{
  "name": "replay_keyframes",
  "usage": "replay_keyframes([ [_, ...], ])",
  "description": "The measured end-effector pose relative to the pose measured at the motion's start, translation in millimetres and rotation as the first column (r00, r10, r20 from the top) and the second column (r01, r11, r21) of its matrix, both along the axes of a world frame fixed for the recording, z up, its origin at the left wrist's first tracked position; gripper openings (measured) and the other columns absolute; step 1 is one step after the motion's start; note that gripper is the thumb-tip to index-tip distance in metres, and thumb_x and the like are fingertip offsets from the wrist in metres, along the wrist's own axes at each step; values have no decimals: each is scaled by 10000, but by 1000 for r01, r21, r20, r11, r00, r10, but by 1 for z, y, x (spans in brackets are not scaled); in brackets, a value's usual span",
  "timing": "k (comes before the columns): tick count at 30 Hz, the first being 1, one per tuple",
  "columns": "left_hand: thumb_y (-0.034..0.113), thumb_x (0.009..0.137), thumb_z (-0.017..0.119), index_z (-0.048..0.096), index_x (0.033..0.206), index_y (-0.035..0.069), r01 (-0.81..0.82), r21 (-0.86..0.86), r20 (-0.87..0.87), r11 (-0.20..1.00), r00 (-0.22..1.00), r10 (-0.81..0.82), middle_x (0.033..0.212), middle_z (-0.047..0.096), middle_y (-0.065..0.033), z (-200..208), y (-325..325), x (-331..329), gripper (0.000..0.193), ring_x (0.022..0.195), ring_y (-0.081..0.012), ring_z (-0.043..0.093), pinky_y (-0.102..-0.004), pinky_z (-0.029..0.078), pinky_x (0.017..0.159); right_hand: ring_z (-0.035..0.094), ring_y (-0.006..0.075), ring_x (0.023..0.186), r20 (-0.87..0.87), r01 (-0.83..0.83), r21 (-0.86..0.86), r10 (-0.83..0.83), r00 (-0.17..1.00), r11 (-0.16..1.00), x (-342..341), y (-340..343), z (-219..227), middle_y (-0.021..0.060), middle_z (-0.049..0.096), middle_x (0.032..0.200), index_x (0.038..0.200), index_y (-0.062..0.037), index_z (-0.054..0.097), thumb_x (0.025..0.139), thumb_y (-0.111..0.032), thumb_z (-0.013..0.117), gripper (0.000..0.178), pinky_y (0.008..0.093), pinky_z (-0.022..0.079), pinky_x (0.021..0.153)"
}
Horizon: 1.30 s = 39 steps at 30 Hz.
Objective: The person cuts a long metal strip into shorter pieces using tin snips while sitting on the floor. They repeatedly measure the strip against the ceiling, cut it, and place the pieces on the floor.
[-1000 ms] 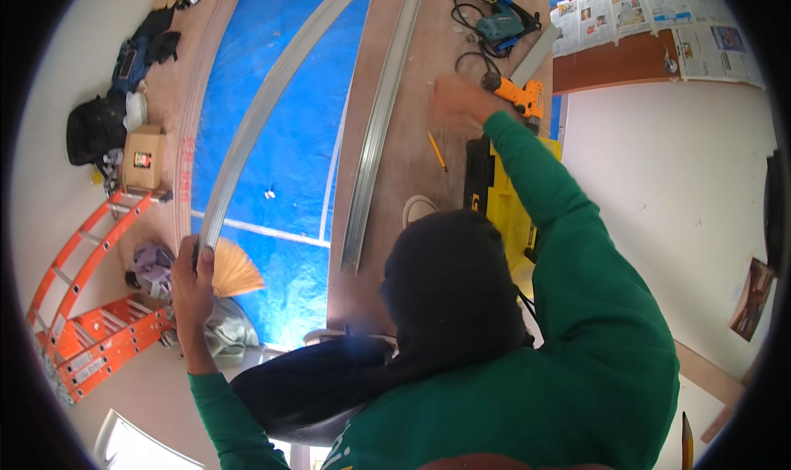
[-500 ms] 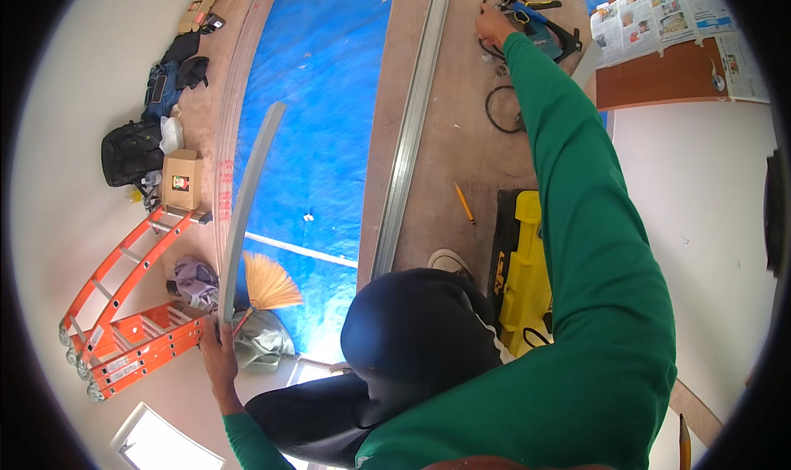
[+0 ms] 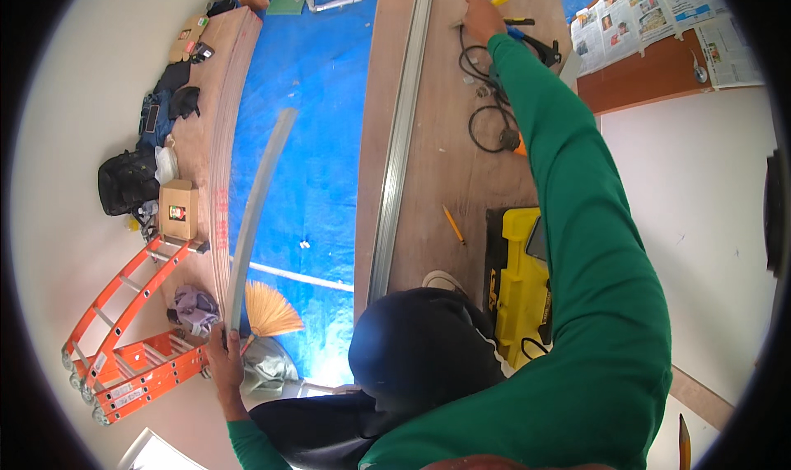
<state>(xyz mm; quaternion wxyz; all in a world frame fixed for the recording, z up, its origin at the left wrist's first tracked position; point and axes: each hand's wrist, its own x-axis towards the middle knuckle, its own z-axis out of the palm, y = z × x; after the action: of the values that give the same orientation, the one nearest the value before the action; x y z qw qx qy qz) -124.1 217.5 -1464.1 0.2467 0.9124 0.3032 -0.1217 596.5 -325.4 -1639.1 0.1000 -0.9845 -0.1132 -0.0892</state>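
My left hand [image 3: 224, 361] is closed around the near end of a long grey metal strip [image 3: 257, 194], which rises away from me over the blue floor sheet. My right hand [image 3: 483, 18] reaches to the far part of the brown board, fingers curled by a hand tool with yellow and black handles [image 3: 500, 0]. A small grey tip shows left of the fingers; the grip itself is partly hidden. Just nearer lies a looped black cable [image 3: 471, 132] with an orange-and-black end. A blue-and-black tool [image 3: 544, 51] sits right of that hand, partly behind my sleeve.
A long metal channel [image 3: 400, 132] runs along the board [image 3: 445, 173]. A pencil [image 3: 454, 225] and an open yellow toolbox [image 3: 515, 264] are near my knee. At left stand an orange ladder [image 3: 124, 305], a straw broom [image 3: 272, 309], a cardboard box [image 3: 179, 210] and bags.
My right hand has moved a little farther out, over the handled tool. My left hand still holds the strip. The whole view has shifted slightly, showing more of the far floor.
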Motion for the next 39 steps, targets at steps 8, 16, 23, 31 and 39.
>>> replay_keyframes([
  [8,470,1143,562,633,1251,16,77,18,1,997,997,-77,975,663,-192,11,-20,3,472,906,-374,619,-506,480,840,622,309,1393,-117,-148,-535,100,988,832,-41,27,-28,96,689,1353,1365,-165,669,1066,-172,623,302,533,550,1038],
  [16,483,1115,627,649,1249,-8,94,27,91,995,991,-96,774,587,-113,0,-19,-8,509,713,-244,581,-428,453,679,640,319,1337,-35,-174,-544,184,982,821,-29,29,-36,83,653,1354,1313,-151,663,1035,-96,645,283,546,561,1002],
  [23,510,1112,623,649,1236,-20,85,-63,82,994,993,-80,764,587,-108,-1,-21,1,545,694,-233,578,-429,440,651,644,335,1344,-77,-163,-475,143,987,865,-26,21,-32,75,640,1385,1285,-132,679,1046,-92,633,247,566,562,1036],
  [31,557,1109,606,658,1228,-25,123,-26,120,992,986,-119,740,598,-112,3,-25,10,597,674,-242,597,-438,445,641,683,386,1260,-46,-173,-504,173,984,846,-10,20,-27,111,644,1380,1280,-109,693,1037,-86,628,252,542,584,1025],
  [39,598,1105,606,662,1278,-17,87,47,142,995,985,-93,797,629,-136,6,-8,11,642,747,-288,632,-457,470,712,748,314,1050,405,-127,639,-191,894,759,38,-34,73,127,787,1149,1191,-131,829,1108,-206,657,205,439,571,909],
])
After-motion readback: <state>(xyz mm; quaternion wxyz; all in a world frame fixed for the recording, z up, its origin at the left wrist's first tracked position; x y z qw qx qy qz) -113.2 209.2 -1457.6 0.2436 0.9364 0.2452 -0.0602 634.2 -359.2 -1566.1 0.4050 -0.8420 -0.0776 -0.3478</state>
